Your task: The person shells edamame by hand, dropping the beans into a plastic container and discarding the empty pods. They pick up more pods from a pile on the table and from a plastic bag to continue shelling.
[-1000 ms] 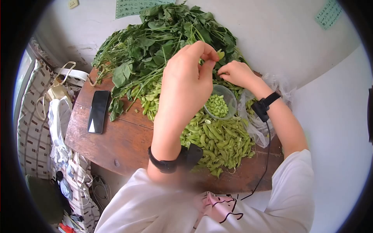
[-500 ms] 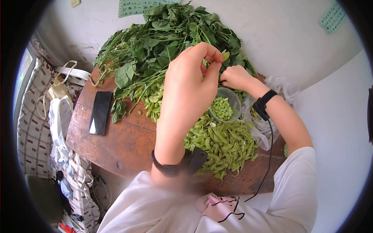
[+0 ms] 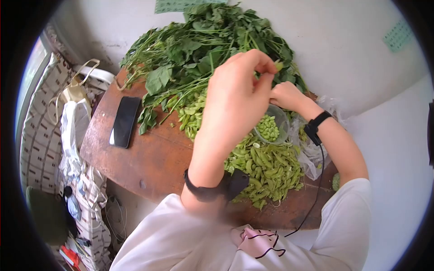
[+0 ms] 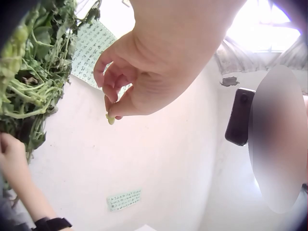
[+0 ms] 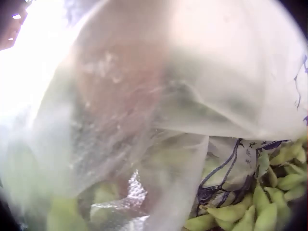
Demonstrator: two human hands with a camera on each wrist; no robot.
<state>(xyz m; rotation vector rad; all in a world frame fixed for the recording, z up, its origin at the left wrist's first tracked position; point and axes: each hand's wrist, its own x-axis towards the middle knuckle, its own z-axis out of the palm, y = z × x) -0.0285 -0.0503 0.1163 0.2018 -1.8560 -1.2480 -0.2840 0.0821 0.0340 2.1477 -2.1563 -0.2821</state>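
Note:
My left hand is raised over the pile, thumb and fingers pinching a small green pod. In the left wrist view that hand holds the pod by its end. My right hand is just behind a clear bowl of shelled green beans, its fingers bent; its fingertips are hidden, so whether it holds anything is unclear. Loose pods lie in front of the bowl. Clear plastic covers most of the right wrist view, with pods below.
Leafy green stalks are heaped across the back of the wooden table. A black phone lies at the left. A crumpled plastic bag is beside the bowl, under my right forearm; a black cable hangs from the right wrist.
The head view has shifted, so the table and piles appear displaced. My right hand's fingers are more tightly bent than a second ago. The left hand keeps its pinch on the pod.

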